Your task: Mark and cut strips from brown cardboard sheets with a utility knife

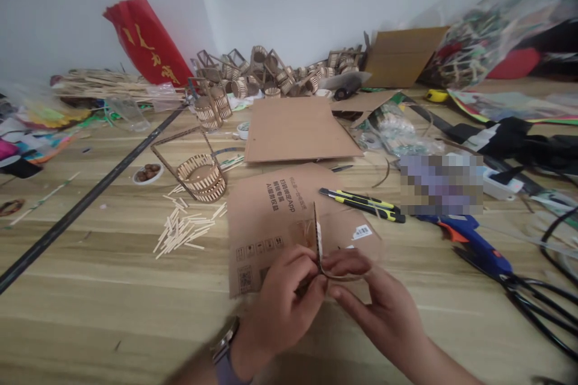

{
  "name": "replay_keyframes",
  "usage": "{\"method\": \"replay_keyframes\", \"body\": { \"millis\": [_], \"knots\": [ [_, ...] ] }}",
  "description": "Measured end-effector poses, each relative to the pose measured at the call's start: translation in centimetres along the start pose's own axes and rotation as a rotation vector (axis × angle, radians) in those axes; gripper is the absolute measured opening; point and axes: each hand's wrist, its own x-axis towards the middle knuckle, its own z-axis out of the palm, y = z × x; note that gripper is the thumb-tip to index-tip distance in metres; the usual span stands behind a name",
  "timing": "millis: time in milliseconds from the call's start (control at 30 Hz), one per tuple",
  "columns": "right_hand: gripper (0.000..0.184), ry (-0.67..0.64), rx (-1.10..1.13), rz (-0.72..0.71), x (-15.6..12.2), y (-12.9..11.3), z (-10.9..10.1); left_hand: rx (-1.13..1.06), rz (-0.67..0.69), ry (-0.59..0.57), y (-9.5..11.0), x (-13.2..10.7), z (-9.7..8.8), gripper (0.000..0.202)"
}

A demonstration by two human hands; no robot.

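My left hand (284, 298) and my right hand (379, 307) meet low in the middle of the view, both pinched on a thin curved wooden strip (318, 242) that stands upright between them and bends to the right at its foot. The left wrist wears a watch. The hands hover over a flat sheet of printed cardboard (266, 210) lying on the wooden table (90, 289). A yellow and black utility knife (361, 203) lies just beyond the hands to the right.
A pile of short wooden sticks (183, 230) and a small slatted basket with a frame handle (198, 177) lie left of the cardboard. A blue glue gun (478, 246) and black cables sit at right. Several finished baskets (271, 75), a cardboard box and a red bag line the back wall.
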Motion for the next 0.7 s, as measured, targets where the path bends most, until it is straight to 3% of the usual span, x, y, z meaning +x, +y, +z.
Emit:
{"method": "replay_keyframes", "body": {
  "millis": [133, 400, 700],
  "knots": [
    [0.006, -0.001, -0.085, -0.033, -0.01, 0.35, -0.06, 0.079, 0.052, 0.039, 0.03, -0.16, 0.14, 0.021],
    [0.013, 0.057, 0.135, 0.179, 0.18, 0.24, -0.62, -0.008, 0.059, 0.029, 0.27, 0.07, -0.40, 0.020],
    [0.005, -0.030, -0.091, -0.050, -0.30, 0.10, -0.46, -0.062, -0.157, -0.038, 0.16, 0.24, -0.25, 0.031]
  ]
}}
